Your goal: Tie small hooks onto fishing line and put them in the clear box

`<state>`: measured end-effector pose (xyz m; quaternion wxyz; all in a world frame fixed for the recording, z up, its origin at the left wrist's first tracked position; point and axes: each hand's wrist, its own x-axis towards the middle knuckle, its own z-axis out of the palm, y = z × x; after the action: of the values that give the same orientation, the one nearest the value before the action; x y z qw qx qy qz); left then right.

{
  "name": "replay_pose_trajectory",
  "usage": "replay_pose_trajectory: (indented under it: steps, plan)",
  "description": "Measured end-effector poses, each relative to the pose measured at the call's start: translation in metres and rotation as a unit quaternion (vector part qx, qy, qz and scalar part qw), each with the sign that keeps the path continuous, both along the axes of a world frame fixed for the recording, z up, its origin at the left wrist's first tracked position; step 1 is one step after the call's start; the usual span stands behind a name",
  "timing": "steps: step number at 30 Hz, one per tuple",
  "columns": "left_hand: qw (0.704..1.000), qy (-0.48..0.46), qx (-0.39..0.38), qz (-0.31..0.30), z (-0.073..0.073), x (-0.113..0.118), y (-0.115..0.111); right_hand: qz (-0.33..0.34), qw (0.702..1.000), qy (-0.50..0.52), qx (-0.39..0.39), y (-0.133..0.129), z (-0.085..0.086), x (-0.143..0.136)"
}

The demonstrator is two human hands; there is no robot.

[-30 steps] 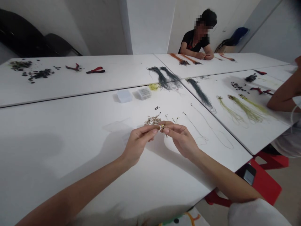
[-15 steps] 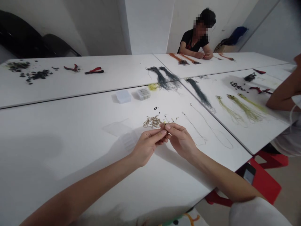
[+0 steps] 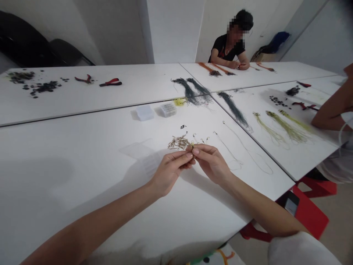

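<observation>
My left hand (image 3: 171,169) and my right hand (image 3: 211,162) meet above the white table (image 3: 82,206), thumbs and fingertips pinched together. Between them they hold a small fishing hook (image 3: 192,145) with a yellowish, dark-marked part; my fingers cover most of it. Just beyond my fingertips lies a pile of brass-coloured metal pieces (image 3: 178,142). A few tiny black pieces (image 3: 183,126) are scattered behind the pile. To the right are several loose hooks (image 3: 202,140), and two hooks on long thin lines (image 3: 227,149) stretch across the tabletop.
Behind my hands stand a white box (image 3: 145,113) and a clear compartment box (image 3: 168,109). Dark line bundles (image 3: 234,108) and yellow-green bundles (image 3: 286,127) lie to the right. Pliers (image 3: 110,83) rest on the far table. One person (image 3: 227,51) sits opposite; another's arm (image 3: 335,101) is at right.
Both hands have shifted very slightly left, and the fingertips have closed up around the hook. More of its yellowish part shows above the fingertips now.
</observation>
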<state>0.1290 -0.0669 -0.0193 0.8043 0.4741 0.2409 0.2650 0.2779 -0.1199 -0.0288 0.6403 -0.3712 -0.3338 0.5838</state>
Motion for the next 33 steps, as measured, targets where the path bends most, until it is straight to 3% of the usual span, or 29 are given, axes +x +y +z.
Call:
replay_pose_trajectory:
  steps: [8,18,25,29,33]
  plan:
    - [0.997,0.039,-0.008,-0.060,-0.001,-0.010,0.000,-0.055,0.998,-0.024,-0.020,0.000,0.002,0.006]
    - [0.992,0.103,-0.014,-0.073,-0.004,-0.025,0.005,-0.019,0.998,0.026,-0.048,0.002,0.000,0.009]
    - [0.982,0.148,0.119,0.013,0.010,-0.033,0.022,0.036,0.997,0.014,-0.064,0.000,0.001,0.009]
    - [0.962,0.174,0.209,0.032,0.022,-0.028,0.025,0.056,0.995,-0.025,-0.075,-0.001,0.001,0.007]
    - [0.956,0.154,0.246,0.038,0.027,-0.019,0.020,0.072,0.994,-0.046,-0.070,-0.002,0.001,0.006]
